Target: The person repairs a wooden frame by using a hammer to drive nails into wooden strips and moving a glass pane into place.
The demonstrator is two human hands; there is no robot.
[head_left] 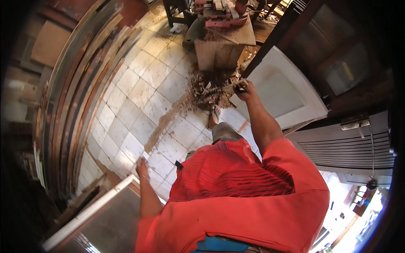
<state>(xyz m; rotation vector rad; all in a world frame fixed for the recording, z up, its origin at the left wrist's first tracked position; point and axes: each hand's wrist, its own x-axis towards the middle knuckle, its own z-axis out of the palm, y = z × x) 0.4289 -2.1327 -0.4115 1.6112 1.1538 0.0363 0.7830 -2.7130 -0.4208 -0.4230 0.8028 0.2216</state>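
My right hand (246,90) is closed around a small brownish piece of wood (241,84), held above a heap of shavings and scraps (202,86) on the tiles. A white framed panel (287,80) leans just right of it. Down at the left, my left hand (142,165) hangs near a white-edged framed panel (109,199); its fingers are small and indistinct, so I cannot tell whether they hold anything. My sandalled foot (214,116) is beside the heap.
Long boards (82,84) stand stacked along the left. A wooden stand (217,57) bearing red tools and wood is ahead. Dark glazed doors (325,42) and a grey slatted panel (341,149) line the right. Sawdust trails across the tiled floor (143,76).
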